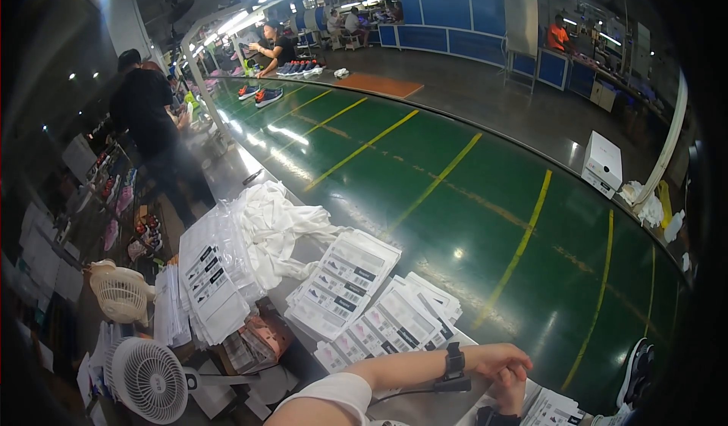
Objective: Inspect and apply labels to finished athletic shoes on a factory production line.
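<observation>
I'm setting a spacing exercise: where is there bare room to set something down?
The green surface is bare between the paper stacks and the white box, and up toward distant shoes. The near side is crowded: those stacks, white cloth, left hand, right hand. A dark shoe is bottom right.

glossy belt (470, 206), paper sheets (398, 321)

A white fan with a round slatted grille (148, 381) sits at lower left, a cream plastic fan (121, 293) just behind it. Farther back stands a person in dark clothes (148, 115). Across the floor — a flat orange-brown board (379, 86), tall blue wall panels (447, 5) and, toward the right, a white rectangular cardboard box (603, 159).
</observation>
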A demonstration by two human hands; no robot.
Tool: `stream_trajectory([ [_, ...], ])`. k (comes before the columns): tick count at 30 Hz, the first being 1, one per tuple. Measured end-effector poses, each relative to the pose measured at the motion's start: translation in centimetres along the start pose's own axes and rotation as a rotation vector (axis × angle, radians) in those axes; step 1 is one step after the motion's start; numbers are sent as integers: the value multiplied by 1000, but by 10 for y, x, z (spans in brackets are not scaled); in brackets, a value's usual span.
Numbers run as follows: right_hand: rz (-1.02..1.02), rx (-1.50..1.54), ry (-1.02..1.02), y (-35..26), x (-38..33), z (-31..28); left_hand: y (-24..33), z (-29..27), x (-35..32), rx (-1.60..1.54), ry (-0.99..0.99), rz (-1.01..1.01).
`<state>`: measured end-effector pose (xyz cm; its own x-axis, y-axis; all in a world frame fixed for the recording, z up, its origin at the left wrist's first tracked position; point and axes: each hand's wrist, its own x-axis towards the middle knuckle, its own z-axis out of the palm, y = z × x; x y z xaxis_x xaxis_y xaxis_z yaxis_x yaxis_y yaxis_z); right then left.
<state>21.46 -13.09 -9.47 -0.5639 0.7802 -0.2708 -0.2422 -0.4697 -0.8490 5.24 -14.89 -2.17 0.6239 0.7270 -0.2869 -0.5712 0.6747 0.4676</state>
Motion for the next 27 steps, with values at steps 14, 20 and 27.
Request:
stream_trajectory([
  [14,47,47,23,-7,-3,7,-1,-2,1,23,24,15],
  [20,36,-43,-27,-5,0,1,-2,-1,3,1,58,4],
  [27,32,-75,-23,-1,3,-4,0,1,3,34,42,5],
])
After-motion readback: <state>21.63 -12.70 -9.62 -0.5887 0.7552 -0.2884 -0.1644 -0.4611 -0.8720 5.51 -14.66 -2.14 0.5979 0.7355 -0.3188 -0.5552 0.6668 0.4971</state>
